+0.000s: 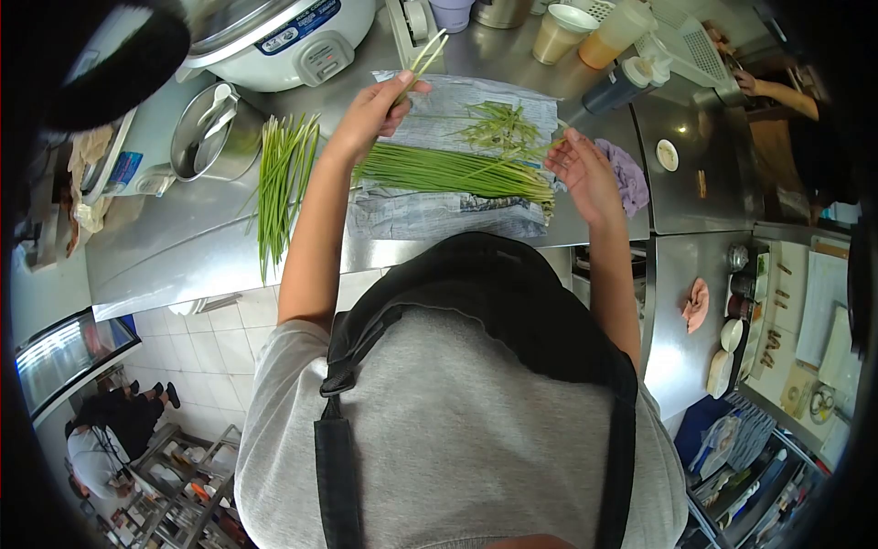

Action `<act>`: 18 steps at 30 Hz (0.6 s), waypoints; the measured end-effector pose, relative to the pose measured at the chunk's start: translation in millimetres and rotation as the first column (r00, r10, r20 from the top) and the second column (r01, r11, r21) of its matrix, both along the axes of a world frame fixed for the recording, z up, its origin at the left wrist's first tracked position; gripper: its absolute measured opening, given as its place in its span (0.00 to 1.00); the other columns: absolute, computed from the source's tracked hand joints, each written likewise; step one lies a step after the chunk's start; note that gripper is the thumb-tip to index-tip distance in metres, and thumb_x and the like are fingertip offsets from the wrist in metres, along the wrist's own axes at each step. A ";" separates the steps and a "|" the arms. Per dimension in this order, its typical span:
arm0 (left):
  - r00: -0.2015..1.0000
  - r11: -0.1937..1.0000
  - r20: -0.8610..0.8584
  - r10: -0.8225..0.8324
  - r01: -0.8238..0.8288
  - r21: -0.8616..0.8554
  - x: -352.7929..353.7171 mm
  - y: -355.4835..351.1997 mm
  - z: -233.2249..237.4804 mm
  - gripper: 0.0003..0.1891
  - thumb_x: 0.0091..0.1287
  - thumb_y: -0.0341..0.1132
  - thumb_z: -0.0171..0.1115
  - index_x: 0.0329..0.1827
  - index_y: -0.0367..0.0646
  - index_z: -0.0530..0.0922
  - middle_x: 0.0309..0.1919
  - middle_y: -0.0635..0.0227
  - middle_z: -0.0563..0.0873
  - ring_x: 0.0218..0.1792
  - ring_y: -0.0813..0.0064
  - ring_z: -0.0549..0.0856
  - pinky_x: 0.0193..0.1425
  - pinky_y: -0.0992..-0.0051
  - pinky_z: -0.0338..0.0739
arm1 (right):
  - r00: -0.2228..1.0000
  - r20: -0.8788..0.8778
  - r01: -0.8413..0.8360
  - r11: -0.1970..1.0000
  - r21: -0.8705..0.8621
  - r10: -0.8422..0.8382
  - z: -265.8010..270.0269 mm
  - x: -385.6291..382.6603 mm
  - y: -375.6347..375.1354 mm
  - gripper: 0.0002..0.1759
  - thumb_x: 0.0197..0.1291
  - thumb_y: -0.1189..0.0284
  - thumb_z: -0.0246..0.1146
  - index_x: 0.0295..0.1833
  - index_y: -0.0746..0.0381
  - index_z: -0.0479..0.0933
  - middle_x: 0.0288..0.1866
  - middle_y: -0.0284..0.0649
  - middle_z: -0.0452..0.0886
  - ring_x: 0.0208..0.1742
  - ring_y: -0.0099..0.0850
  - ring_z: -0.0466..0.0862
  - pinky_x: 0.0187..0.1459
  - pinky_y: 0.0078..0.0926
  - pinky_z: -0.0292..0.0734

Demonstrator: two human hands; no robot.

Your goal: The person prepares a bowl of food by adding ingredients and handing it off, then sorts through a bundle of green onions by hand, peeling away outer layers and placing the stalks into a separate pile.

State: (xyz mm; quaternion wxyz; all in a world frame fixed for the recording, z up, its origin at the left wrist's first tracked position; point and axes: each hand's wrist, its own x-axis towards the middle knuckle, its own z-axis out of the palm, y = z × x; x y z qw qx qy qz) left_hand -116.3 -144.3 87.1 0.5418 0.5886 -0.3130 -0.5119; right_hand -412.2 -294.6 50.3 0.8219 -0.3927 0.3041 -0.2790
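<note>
My left hand is closed around a few chive stalks, their pale ends pointing up and to the right. Below it, a thick bunch of long green chives lies across spread newspaper. My right hand is at the bunch's pale right-hand ends, thumb and fingers pinched together; a thin yellowish strand seems to show at the fingertips, too small to make out. Between the hands, loose green trimmings are heaped on the paper. Another pile of chives lies left of my left forearm, on the bare steel.
A rice cooker and a steel pot with utensils stand at the left. Sauce bottles and a cup line the back. A purple cloth lies beside my right hand. Other people are at far right and lower left.
</note>
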 end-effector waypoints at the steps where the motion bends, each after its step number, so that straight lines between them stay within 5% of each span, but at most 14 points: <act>1: 0.998 1.000 -0.056 0.000 0.000 -0.005 -4.4 -1.1 2.0 0.22 0.73 0.51 0.48 0.51 0.40 0.78 0.19 0.82 0.62 0.18 0.89 0.57 0.21 0.85 0.50 | 1.000 0.010 0.001 1.000 0.000 -0.001 1.3 2.3 1.9 0.13 0.66 0.66 0.61 0.48 0.63 0.76 0.39 0.38 0.79 0.42 0.30 0.80 0.49 0.32 0.78; 5: 0.983 0.999 -0.179 -0.046 0.044 -0.019 -11.1 -5.4 -7.5 0.21 0.73 0.49 0.48 0.51 0.40 0.79 0.19 0.82 0.63 0.18 0.88 0.56 0.20 0.84 0.52 | 0.999 0.045 0.030 1.000 -0.004 -0.030 1.5 11.3 3.4 0.15 0.66 0.67 0.61 0.53 0.65 0.75 0.40 0.39 0.79 0.45 0.31 0.81 0.49 0.33 0.78; 8: 0.984 0.986 -0.064 -0.164 0.165 0.007 -15.2 -5.1 -3.9 0.22 0.74 0.49 0.48 0.52 0.39 0.78 0.19 0.82 0.63 0.18 0.90 0.57 0.20 0.85 0.51 | 0.989 -0.064 0.122 0.979 -0.164 -0.134 0.9 25.1 4.2 0.19 0.64 0.67 0.63 0.56 0.66 0.76 0.44 0.42 0.82 0.45 0.29 0.82 0.49 0.29 0.77; 11: 0.974 0.976 0.054 -0.218 0.217 0.026 -25.8 -3.0 4.9 0.21 0.74 0.49 0.48 0.50 0.39 0.80 0.18 0.82 0.64 0.18 0.90 0.58 0.20 0.85 0.51 | 0.818 -0.464 -0.165 0.633 -0.756 -0.341 -37.4 19.5 -16.9 0.19 0.59 0.66 0.65 0.54 0.64 0.80 0.42 0.42 0.86 0.41 0.25 0.84 0.46 0.24 0.77; 14: 0.951 0.958 0.112 -0.287 0.285 0.030 -28.4 -3.1 10.2 0.21 0.73 0.49 0.49 0.50 0.40 0.81 0.17 0.83 0.64 0.18 0.91 0.58 0.20 0.85 0.51 | 0.781 -0.556 -0.270 0.651 -0.710 -0.283 -21.0 22.7 -14.6 0.14 0.55 0.64 0.68 0.44 0.60 0.85 0.35 0.40 0.87 0.34 0.25 0.85 0.40 0.22 0.76; 18: 0.952 0.952 0.021 -0.306 0.306 0.006 -35.1 -3.6 17.3 0.20 0.74 0.47 0.47 0.48 0.39 0.80 0.16 0.82 0.62 0.17 0.90 0.57 0.19 0.85 0.50 | 0.767 -0.523 -0.285 0.532 -0.798 -0.372 -5.7 33.8 -14.4 0.13 0.53 0.61 0.70 0.37 0.59 0.87 0.26 0.38 0.86 0.29 0.24 0.84 0.34 0.23 0.76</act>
